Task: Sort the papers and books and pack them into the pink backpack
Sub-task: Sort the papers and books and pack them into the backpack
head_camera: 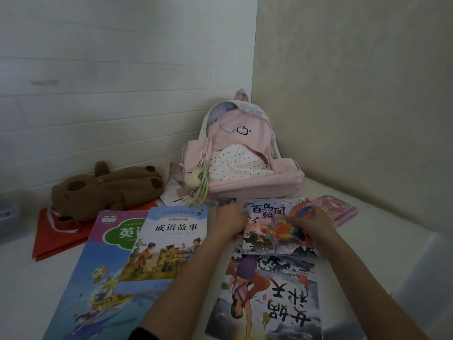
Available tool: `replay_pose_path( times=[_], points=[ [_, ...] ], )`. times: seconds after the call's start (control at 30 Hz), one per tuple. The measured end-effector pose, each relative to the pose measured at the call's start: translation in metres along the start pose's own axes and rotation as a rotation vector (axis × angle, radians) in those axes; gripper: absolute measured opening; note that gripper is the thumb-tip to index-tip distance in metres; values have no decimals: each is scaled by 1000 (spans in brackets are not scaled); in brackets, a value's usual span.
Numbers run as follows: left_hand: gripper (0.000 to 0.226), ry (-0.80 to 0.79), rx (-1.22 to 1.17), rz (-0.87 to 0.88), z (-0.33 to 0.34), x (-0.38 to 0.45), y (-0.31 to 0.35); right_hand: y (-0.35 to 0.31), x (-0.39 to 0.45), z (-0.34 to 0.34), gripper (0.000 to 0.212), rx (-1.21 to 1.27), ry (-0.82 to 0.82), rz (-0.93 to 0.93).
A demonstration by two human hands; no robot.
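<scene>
White bench in a room corner, pink backpack point(241, 153) behind scattered books.
Both hands, left hand point(229, 218) and right hand point(310, 220), seemingly grip the phoenix picture book point(274, 231); its glossy cover could slip.

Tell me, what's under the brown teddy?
A red sheet lies under the brown teddy, sticking out at the front and left. Anything else beneath it is covered.

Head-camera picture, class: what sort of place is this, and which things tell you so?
Probably a child's room or study corner at home. A pink polka-dot fabric backpack stands in the wall corner, illustrated children's books such as the blue-covered storybook lie on the white surface, and a brown plush animal toy rests beside them.
</scene>
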State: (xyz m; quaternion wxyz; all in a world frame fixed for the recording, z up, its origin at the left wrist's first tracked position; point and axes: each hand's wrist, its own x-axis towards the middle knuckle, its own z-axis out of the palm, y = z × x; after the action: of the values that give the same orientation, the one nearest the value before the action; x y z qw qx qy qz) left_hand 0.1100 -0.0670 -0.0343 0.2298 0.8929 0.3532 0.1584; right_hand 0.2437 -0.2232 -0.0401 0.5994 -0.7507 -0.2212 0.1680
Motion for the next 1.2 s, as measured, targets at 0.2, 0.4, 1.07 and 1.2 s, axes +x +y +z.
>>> replay_pose_path(
  times=[0.2,0.4,1.07,1.2],
  points=[
    [9,-86,-593,-441,-18,45,-3,3,6,6,27,68,-46,-17],
    [19,-203,-812,-500,-23,57,-18,3,7,8,53,106,-100,-22],
    [25,-322,-699,-235,-194,-19,-78,-15,-18,37,52,-139,-68,-86],
    [31,-453,-758,-65,-217,-34,-84,-24,-30,48,39,-7,-176,-133]
  ],
)
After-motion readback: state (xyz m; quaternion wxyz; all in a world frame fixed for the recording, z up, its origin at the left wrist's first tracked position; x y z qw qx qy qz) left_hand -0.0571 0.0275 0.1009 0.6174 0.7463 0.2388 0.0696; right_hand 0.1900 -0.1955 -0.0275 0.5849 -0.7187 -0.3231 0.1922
